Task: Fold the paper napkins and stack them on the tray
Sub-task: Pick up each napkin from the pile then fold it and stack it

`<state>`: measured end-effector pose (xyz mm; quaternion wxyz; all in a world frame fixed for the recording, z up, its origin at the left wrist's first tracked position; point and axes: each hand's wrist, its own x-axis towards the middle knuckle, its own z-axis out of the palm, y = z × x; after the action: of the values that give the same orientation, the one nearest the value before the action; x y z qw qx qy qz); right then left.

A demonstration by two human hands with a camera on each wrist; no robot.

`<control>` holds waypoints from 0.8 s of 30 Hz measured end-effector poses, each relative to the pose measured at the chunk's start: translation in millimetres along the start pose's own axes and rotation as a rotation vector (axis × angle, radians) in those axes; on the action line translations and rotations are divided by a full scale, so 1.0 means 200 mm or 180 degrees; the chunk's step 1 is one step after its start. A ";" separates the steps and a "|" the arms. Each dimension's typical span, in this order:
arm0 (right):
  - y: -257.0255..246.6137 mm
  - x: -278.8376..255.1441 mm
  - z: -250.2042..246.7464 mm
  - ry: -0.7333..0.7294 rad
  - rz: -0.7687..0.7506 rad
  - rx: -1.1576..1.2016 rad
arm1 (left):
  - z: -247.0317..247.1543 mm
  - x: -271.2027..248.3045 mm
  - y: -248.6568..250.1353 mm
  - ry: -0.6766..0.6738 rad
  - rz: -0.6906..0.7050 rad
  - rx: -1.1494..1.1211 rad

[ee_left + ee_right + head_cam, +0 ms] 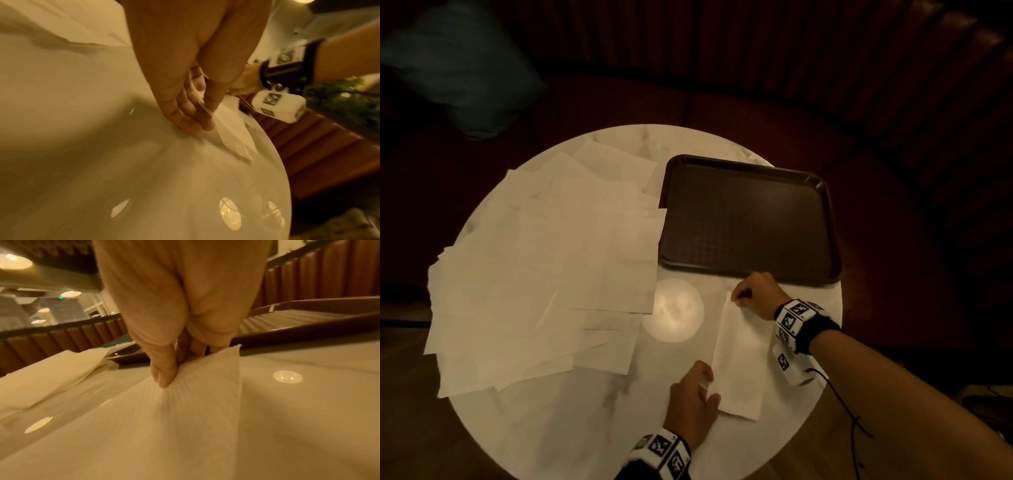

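Paper napkin (pixel 739 356) pinched in both grips: right hand (pixel 755 294) far corner, left hand (pixel 693 397) near edge.

Dark brown grid-textured tray (pixel 750 219), white napkins (pixel 544 274), white grey-veined marble table (pixel 585 421)

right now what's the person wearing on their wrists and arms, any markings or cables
Both forearms are bare, no sleeves. The right hand has a black wrist strap ringed with white blocks printed with black square marker patterns. A white marked box hangs below it, trailing a thin black cable. The left hand wears a matching marker band.
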<state>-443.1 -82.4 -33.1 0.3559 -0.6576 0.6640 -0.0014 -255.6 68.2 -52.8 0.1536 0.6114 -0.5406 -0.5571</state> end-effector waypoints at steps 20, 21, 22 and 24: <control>-1.04 0.11 0.48 0.0925 -0.0474 0.0371 | -1.16 -0.21 -0.33 0.0682 -0.0504 0.0221; -1.15 0.17 0.50 0.0924 -0.0485 0.0264 | -1.24 -0.22 -0.36 0.0799 -0.0508 0.0131; -1.23 0.23 0.51 0.0956 -0.0345 0.0188 | -1.31 -0.24 -0.39 0.0925 -0.0451 0.0053; -1.36 0.35 0.49 0.1020 0.0471 0.0299 | -1.43 -0.26 -0.45 0.1091 -0.0330 -0.0115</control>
<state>-151.9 -135.7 -11.6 0.2750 -0.5810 0.7580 -0.1111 41.3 27.1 -2.4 0.2254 0.7216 -0.4641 -0.4616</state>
